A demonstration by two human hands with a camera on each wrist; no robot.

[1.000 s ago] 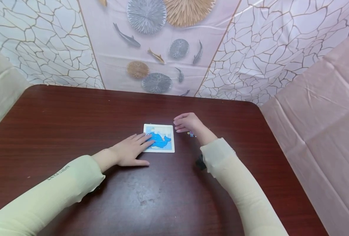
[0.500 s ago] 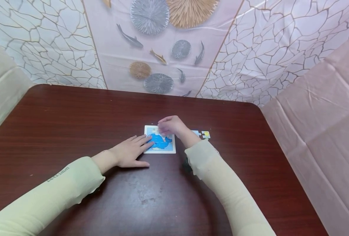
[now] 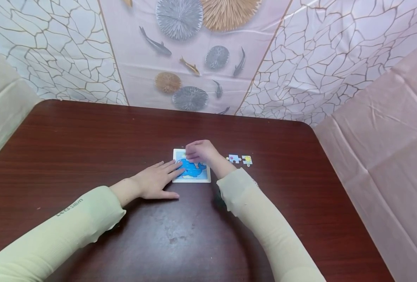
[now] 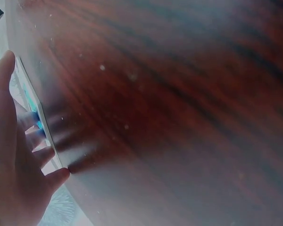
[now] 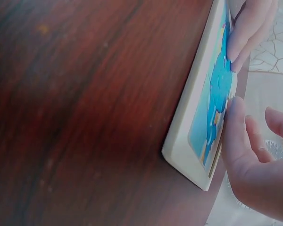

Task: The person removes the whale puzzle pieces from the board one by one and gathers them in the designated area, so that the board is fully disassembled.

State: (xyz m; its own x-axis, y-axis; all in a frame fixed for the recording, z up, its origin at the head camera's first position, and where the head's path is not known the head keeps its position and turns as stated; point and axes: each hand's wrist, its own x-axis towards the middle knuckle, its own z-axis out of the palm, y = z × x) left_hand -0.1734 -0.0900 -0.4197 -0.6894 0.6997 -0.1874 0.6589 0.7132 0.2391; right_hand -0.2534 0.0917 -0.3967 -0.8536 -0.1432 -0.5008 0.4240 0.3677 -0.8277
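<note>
A white-framed jigsaw board (image 3: 192,181) with a blue whale picture lies flat on the table. My left hand (image 3: 155,181) rests palm down at its left side, fingers spread straight over the whale and thumb on the table. In the left wrist view, those fingers (image 4: 35,136) reach over the board's edge. My right hand (image 3: 202,152) is over the upper right of the picture with bent fingers, pinching a small puzzle piece mostly hidden beneath them. The right wrist view shows one fingertip of that hand (image 5: 254,165) right at the picture's surface, the other fingers raised.
Two loose puzzle pieces lie right of the board: a pale one (image 3: 234,158) and one with a yellow sun (image 3: 247,159). The dark red wooden table (image 3: 88,141) extends around them. A patterned cloth (image 3: 191,58) hangs behind its far edge.
My right hand has moved left from beside the board to over its upper right, uncovering the two loose pieces. My left hand has stayed in place on the board.
</note>
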